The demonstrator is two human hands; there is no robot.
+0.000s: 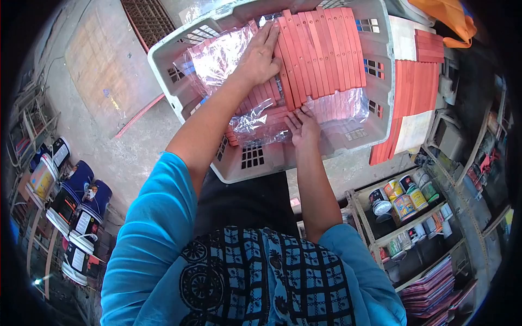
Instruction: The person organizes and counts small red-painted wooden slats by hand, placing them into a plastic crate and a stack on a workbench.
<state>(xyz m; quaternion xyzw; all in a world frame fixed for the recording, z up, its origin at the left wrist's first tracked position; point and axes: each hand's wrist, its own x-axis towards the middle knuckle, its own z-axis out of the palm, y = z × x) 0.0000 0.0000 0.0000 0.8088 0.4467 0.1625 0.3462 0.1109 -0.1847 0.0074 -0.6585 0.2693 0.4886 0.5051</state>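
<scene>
A row of red-painted wooden slats [321, 54] with small dark dots lies side by side in a grey plastic crate [163, 81]. Clear plastic film [217, 62] covers more red pieces on the left and below the row. My left hand [260, 58] lies along the row's left side, fingers stretched out over the film and the thumb near the outermost slat. At the lower end of the leftmost slats, my right hand [303, 125] touches them with its fingertips, fingers apart and slightly bent. Whether either hand pinches a slat is hard to see.
Right of the crate, red boards [414, 89] lie stacked. A shelf [375, 239] with paint cans [403, 206] stands at the lower right, above a stack of red sheets [432, 288]. Paint buckets [98, 198] stand on the left. A worn board [109, 65] lies at the upper left.
</scene>
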